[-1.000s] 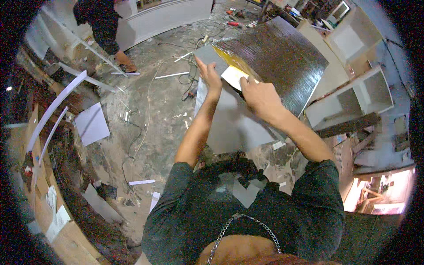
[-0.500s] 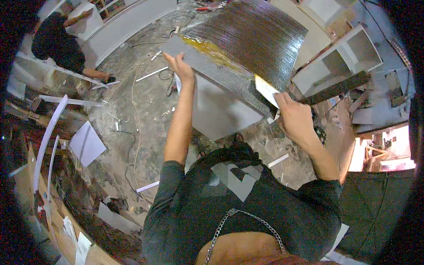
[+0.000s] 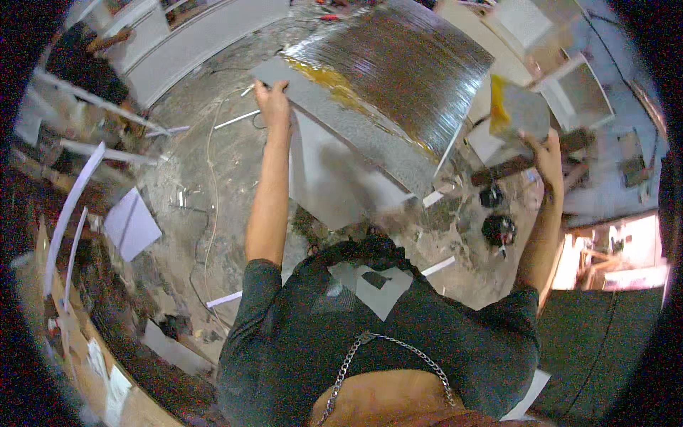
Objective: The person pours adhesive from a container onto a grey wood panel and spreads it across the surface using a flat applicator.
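A large dark ribbed panel (image 3: 398, 78) lies on a grey board (image 3: 341, 135), with a yellow glue band along their shared edge. My left hand (image 3: 272, 98) rests on the near left corner of the grey board, fingers pressed on it. Out to the right, my right hand (image 3: 546, 153) is raised and grips a small grey flat piece (image 3: 516, 114) with a yellow smear on one side. That piece is clear of the panel.
A person in dark clothes (image 3: 82, 60) crouches at the far left by a white cabinet (image 3: 206, 35). White boxes (image 3: 576, 92) stand at the right. White strips, sheets (image 3: 130, 224) and cables litter the grey floor. Dark tools (image 3: 498, 228) lie near my right side.
My right hand has swung away from the panel to the right, carrying the small grey piece. My left hand stays on the board's corner while the view tilted.
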Available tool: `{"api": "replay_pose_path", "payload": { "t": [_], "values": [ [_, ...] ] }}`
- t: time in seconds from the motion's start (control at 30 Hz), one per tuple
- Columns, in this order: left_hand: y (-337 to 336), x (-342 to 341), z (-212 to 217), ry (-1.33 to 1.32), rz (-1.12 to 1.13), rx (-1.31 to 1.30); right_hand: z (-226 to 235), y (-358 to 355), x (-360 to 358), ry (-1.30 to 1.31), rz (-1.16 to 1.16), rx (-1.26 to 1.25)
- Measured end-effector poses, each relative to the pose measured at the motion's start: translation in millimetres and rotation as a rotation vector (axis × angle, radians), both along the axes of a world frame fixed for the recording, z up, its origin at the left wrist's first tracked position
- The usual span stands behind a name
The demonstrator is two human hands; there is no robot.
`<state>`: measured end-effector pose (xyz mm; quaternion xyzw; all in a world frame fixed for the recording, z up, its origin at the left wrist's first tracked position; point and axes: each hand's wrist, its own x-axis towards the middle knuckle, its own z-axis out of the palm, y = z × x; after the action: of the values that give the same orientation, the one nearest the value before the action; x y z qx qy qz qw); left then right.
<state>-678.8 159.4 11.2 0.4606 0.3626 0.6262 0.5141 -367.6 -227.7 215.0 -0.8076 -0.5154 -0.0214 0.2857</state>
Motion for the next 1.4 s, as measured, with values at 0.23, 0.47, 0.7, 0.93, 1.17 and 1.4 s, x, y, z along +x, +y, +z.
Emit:
{"api": "replay_pose_path", "payload": {
  "t": [0.23,0.47,0.7,0.93,1.17,1.4],
  "values": [
    [-13.3,-7.7,17.4,0.112,0.017,-0.089,0.1,241.9,-13.5,-0.043,0.608,0.054],
    [-7.1,-2.9,6.9,0.075,0.114,0.027,-42.4,406.8,-80.5,-0.463,0.842,-0.157],
    [-2.5,-7.4,-1.3,0.324,0.090,-0.045,-51.5,418.8,-118.3,-0.554,0.719,-0.324],
    [-4.5,-7.2,2.7,0.036,0.073,-0.009,-55.0,418.4,-122.7,-0.602,0.708,-0.220],
    [-11.7,-4.4,8.0,0.025,0.022,-0.093,-57.8,411.8,-111.0,-0.594,0.774,-0.302],
    [-0.5,-6.1,-5.6,0.052,0.035,-0.077,-43.7,395.7,-106.0,-0.611,0.883,-0.295]
  ]
}}
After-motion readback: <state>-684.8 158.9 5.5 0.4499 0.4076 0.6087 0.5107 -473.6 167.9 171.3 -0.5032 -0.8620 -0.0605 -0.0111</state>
